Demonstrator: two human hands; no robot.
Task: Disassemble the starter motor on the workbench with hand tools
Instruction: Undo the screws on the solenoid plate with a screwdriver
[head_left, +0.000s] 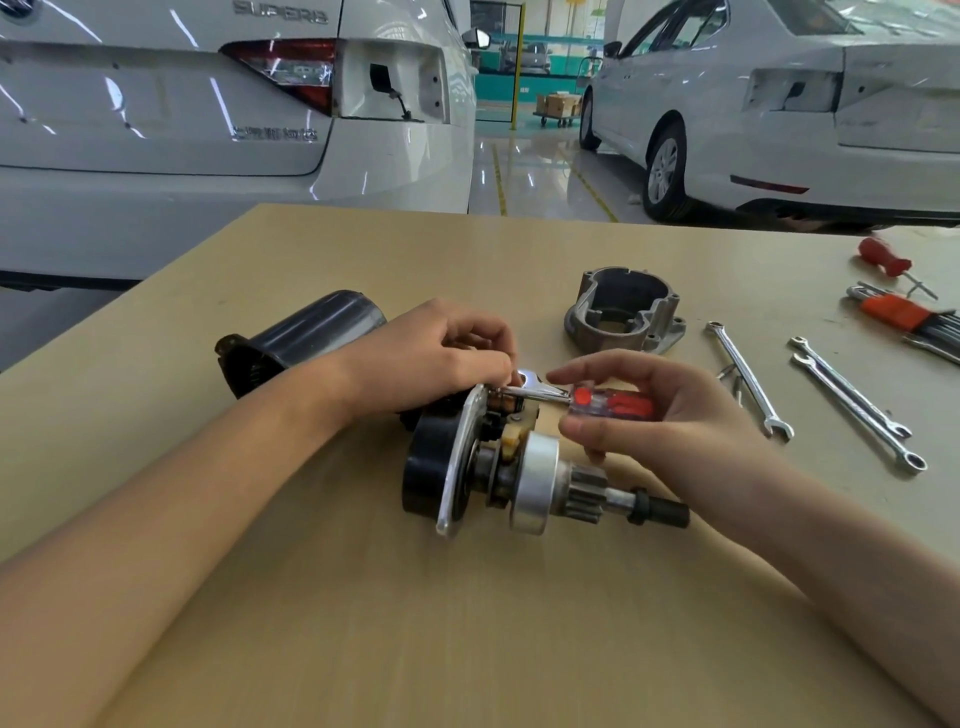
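Item: partly stripped starter motor (498, 462), black round body with bright metal end plate, silver clutch drum, toothed pinion and dark shaft. Lies on its side on the tan wooden workbench (363, 623), directly under both sets of fingers, pinion end pointing toward the right wrist.

Right hand (660, 415): fingers and thumb curled round the small screwdriver with clear red-and-white plastic handle (608, 402). Its steel shank runs leftward from the fingertips to the top of the assembly, just beyond the end plate. The tip is hidden behind the left fingers.

Left hand (436, 358): fingers curled down onto the upper edge of the motor, beside the shank. They appear to pinch or steady a small part there; what exactly they hold cannot be told.

Step in hand, as judged: loosening or prising a small fastener or lever fitting at the top of the drive-end assembly.

Next move, as judged: keep the blade seated, steady the body against rolling, then turn or lever gently so the tip does not slip toward the left fingertips.

Already removed, beyond the fingers:
- dark cylindrical motor casing (306, 332), behind the left hand;
- grey cast aluminium nose housing (623, 312), past the right fingertips.

Tools lying right of the right hand: three chrome combination spanners (748, 379), an orange-holdered hex key set (904, 317), a red-handled screwdriver (883, 257).
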